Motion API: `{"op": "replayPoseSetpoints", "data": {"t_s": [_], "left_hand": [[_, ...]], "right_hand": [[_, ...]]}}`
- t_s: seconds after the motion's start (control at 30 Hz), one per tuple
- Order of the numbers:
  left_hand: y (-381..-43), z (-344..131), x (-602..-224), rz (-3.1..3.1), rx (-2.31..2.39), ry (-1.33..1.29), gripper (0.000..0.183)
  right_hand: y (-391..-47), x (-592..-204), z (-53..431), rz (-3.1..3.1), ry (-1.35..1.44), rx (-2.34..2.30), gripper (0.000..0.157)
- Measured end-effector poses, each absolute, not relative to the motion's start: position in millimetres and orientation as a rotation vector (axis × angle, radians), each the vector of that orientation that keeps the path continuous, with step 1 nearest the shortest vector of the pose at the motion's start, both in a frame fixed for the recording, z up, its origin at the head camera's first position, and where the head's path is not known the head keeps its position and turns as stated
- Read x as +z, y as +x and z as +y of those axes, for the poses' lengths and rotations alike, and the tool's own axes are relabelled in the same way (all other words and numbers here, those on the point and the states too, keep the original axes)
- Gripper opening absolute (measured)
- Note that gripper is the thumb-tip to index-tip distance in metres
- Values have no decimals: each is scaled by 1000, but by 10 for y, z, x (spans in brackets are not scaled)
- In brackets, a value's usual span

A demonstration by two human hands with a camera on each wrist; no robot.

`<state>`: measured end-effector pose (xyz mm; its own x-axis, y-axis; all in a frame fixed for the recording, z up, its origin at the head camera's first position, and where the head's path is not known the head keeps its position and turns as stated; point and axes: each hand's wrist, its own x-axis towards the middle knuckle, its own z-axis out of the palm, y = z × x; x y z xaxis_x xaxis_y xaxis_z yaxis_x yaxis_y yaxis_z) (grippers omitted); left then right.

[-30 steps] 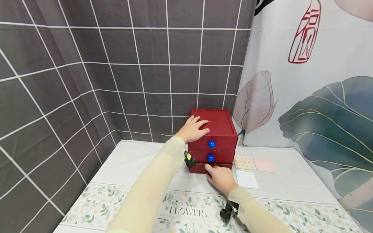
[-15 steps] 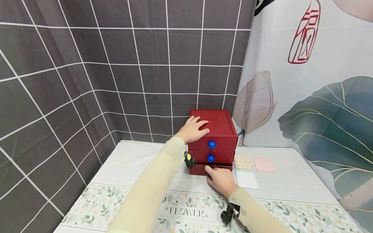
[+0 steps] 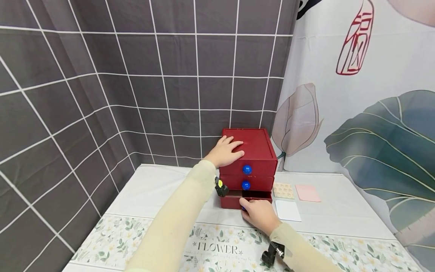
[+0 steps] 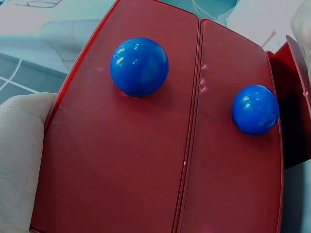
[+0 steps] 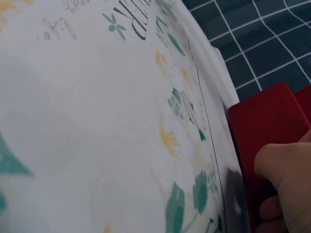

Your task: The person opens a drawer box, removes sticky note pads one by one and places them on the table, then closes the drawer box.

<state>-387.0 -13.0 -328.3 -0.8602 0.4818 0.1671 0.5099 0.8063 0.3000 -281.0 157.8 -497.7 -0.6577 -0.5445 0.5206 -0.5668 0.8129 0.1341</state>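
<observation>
A dark red box of drawers (image 3: 253, 141) stands at the back of the table. My left hand (image 3: 225, 152) rests on the left part of its top, fingers spread. Two blue knobs, an upper knob (image 4: 139, 66) and a middle knob (image 4: 255, 109), show on shut drawers. Below them, the bottom drawer (image 3: 229, 203) is pulled partly out, with a dark gap visible behind its front. My right hand (image 3: 261, 214) grips this drawer's blue knob, which is mostly hidden by the fingers. In the right wrist view, the curled thumb and fingers lie against the red drawer front (image 5: 267, 121).
Right of the box lie a patterned square pad (image 3: 283, 190), a pink pad (image 3: 308, 192) and a white pad (image 3: 288, 210). A floral runner (image 3: 217, 247) crosses the front of the white-covered table (image 3: 163, 185). A grey gridded curtain (image 3: 176, 90) hangs close behind the box.
The bottom drawer has slid further out toward me, widening the gap behind its front. My right hand has moved back with it. The left hand has stayed on the box top.
</observation>
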Motion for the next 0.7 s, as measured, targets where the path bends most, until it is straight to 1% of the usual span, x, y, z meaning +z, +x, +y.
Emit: {"op": "replayPoseSetpoints", "data": {"t_s": [0.7], "left_hand": [[-3894,-132,-3303,-2912,-535,-795,56]], "right_hand": [[-2770,-4829,1646,-2454,1046,23,30]]}}
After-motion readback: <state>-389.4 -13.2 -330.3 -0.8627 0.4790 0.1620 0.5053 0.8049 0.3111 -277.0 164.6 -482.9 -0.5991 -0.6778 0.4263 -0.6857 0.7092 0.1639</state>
